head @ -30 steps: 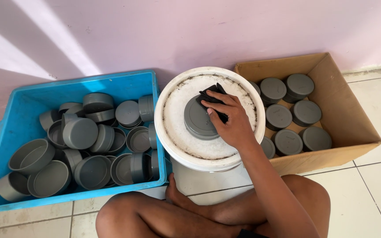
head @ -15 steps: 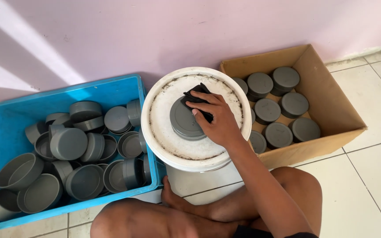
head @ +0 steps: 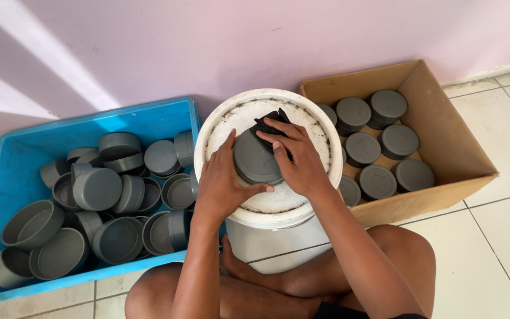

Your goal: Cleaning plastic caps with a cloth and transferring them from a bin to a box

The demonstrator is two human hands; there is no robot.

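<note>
The fingers [head: 278, 133] of the right hand [head: 299, 159] are pressed flat on a black cloth [head: 270, 123], which is held against the far edge of a grey round cap [head: 257, 159]. The cap lies on top of the white bucket [head: 267, 204], at the middle of its lid. The fingers of the left hand [head: 222, 186] are curled loosely round the near left rim of the cap, the thumb laid along its front edge, so the cap is steadied rather than lifted. Half a second ago only the right hand was on the cap and the left was out of sight; the left hand has since been brought up to the bucket, and the cap is now gripped from two sides. It is judged that wiping of this cap is under way, with the piece held firm against the rubbing.

Left of the bucket, a blue crate [head: 7, 159] is filled with a loose jumble of grey caps [head: 98, 189], many lying open side up. Right of the bucket, a cardboard box [head: 444, 136] holds more caps [head: 364, 147], set closed side up in neat rows. In front of the bucket, crossed legs [head: 302, 283] are folded on the tiled floor [head: 503, 248].
</note>
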